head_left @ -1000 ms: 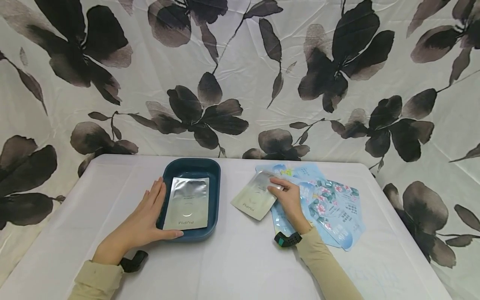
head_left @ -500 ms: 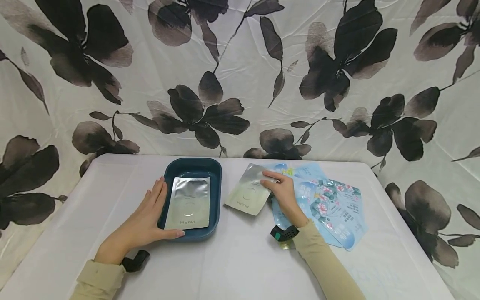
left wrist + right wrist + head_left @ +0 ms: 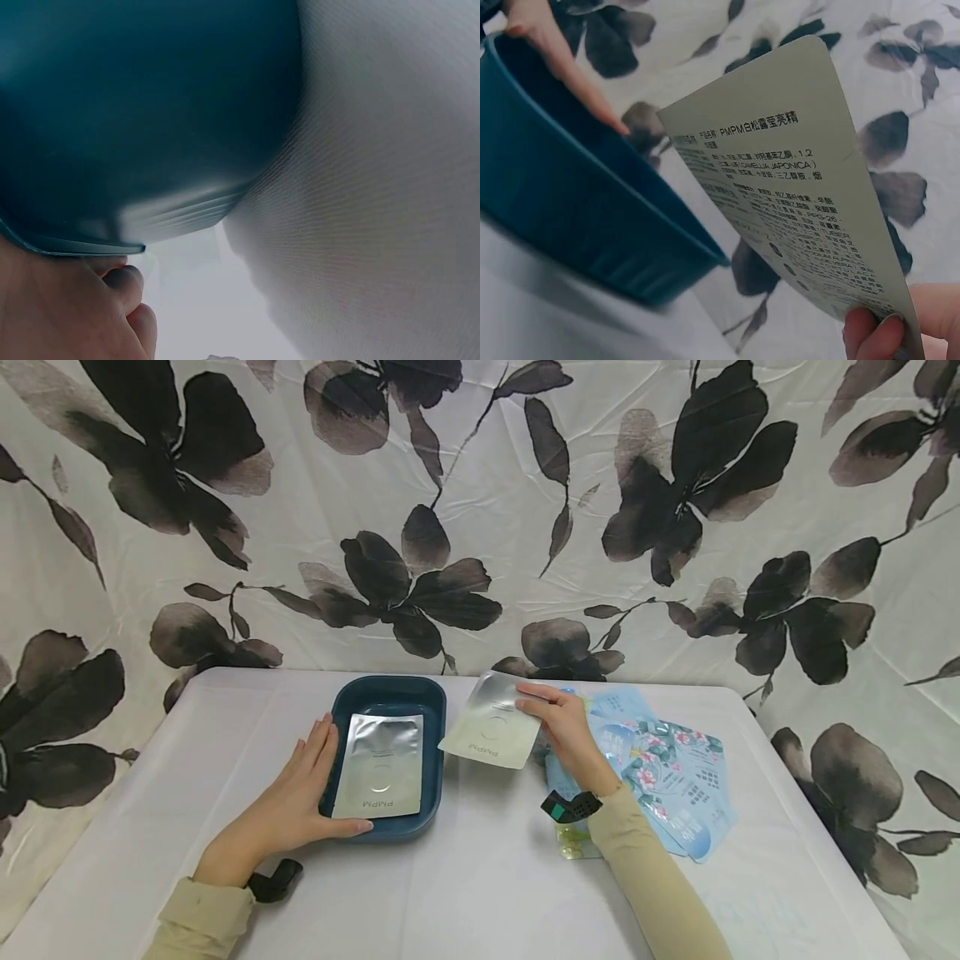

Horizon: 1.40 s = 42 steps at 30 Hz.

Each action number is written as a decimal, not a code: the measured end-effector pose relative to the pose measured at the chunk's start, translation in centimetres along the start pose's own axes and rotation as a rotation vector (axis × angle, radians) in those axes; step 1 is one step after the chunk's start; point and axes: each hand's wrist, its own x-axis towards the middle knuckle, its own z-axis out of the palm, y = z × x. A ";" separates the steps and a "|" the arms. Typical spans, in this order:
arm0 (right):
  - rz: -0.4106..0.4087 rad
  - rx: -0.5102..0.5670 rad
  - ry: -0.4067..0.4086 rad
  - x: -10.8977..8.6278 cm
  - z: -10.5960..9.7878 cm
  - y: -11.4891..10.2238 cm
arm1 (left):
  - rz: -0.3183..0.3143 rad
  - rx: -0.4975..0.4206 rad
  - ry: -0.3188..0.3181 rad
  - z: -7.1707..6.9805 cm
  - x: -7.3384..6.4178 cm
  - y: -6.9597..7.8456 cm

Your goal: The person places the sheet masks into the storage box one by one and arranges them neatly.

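A teal tray (image 3: 432, 693) holds one silver and pale-green sheet mask packet (image 3: 378, 764), which lies flat inside. My left hand (image 3: 292, 802) rests along the tray's left side, fingers straight and thumb laid over the near rim. Between tray and pile, my right hand (image 3: 564, 727) pinches a second sheet mask packet (image 3: 491, 727) by its upper right edge. That packet is tilted above the table, its lower left corner close to the tray's right rim. Printed text on the packet's back (image 3: 780, 172) faces the right wrist camera.
Several blue sheet mask packets (image 3: 678, 777), some with pink flowers, lie fanned out at the right, partly under my right forearm. A white cloth covers the table (image 3: 480, 893). Behind it hangs a floral cloth (image 3: 480, 485).
My right hand has lifted the pale-green sheet mask packet off the blue pile and carried it left toward the tray. The left hand stays at the tray.
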 end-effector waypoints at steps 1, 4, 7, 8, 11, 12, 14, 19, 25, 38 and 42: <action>-0.002 0.004 -0.007 0.1 0.4 -0.1 | -0.002 0.002 -0.002 0.0 0.0 0.0; -0.008 0.005 -0.028 0.4 1.5 -0.5 | -0.007 0.001 -0.006 0.0 0.0 -0.1; -0.006 0.013 -0.053 0.6 2.8 -0.6 | -0.008 0.001 -0.009 0.0 0.0 -0.1; -0.004 0.012 -0.062 0.7 3.1 -0.6 | -0.008 0.000 -0.008 0.0 0.1 -0.1; 0.006 0.009 -0.087 0.8 4.1 -0.4 | -0.009 0.001 -0.009 0.1 0.1 -0.1; 0.008 0.002 -0.097 0.8 4.4 -0.3 | -0.009 0.003 -0.008 0.1 0.1 -0.1; 0.007 -0.014 -0.120 0.8 5.1 -0.1 | -0.012 0.004 -0.009 0.1 0.0 -0.1; -0.009 -0.114 -0.181 0.7 7.0 0.1 | -0.006 0.008 -0.007 0.0 -0.1 0.0; -0.024 -0.267 -0.246 0.8 9.4 0.1 | -0.006 -0.012 -0.020 -0.2 -0.2 0.2; -0.081 -0.581 -0.394 1.6 13.2 0.6 | -0.014 -0.005 -0.030 -0.2 -0.2 0.0; -0.107 -0.677 -0.415 1.9 14.0 1.2 | -0.008 -0.008 -0.026 -0.1 0.0 0.1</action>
